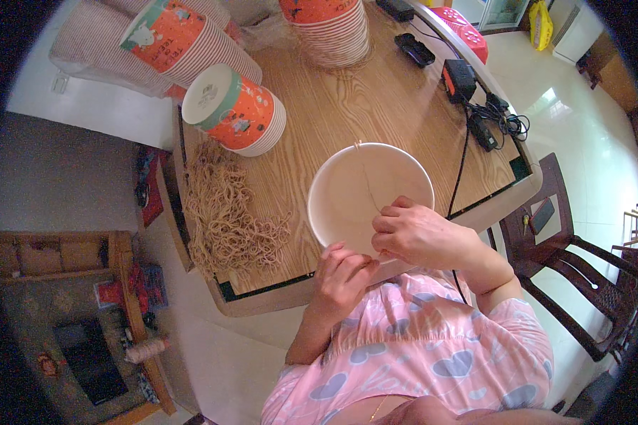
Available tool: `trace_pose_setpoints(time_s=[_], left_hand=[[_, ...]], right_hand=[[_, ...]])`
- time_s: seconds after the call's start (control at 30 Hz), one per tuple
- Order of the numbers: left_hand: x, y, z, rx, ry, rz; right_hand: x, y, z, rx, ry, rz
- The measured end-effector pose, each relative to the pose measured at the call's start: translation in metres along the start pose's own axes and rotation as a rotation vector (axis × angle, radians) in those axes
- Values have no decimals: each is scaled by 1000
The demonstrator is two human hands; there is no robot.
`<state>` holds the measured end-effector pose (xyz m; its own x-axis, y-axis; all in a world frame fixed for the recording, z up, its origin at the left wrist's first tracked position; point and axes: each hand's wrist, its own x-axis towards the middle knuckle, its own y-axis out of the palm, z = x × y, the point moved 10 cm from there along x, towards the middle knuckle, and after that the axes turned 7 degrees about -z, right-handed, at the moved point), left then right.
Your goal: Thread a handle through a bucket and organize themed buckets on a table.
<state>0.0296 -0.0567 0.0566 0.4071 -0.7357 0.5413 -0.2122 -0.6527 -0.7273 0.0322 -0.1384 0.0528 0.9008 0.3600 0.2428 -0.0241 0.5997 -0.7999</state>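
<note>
An open paper bucket, pale inside, stands at the near edge of the wooden table. A thin string runs from a small knot at its far rim across the opening to my right hand. That hand is closed on the string at the near rim, fingers bent down. My left hand is beside it at the near left rim, its fingers curled and the tips close to the right hand's. What the left fingertips grip is hidden. Left of the bucket lies a loose heap of tan strings.
A short stack of orange and green paper buckets lies tilted behind the strings. Taller stacks stand farther back. Black adapters with cables lie along the right table edge, one cable hanging near my right arm. A dark wooden chair stands right.
</note>
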Motion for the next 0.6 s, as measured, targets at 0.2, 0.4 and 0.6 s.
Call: trace_pose_setpoints(time_s=[0.2,0.4,0.6], left_hand=[[-1,-1,0,-2,11,-3],[0,0,1,-4,0,12],[0,-2,3,-10,-6,-13]], right_hand=[[2,0,3,-24,-17,3],[2,1,4,-17,-25,-12],[1,-2,7,26,-34,12]])
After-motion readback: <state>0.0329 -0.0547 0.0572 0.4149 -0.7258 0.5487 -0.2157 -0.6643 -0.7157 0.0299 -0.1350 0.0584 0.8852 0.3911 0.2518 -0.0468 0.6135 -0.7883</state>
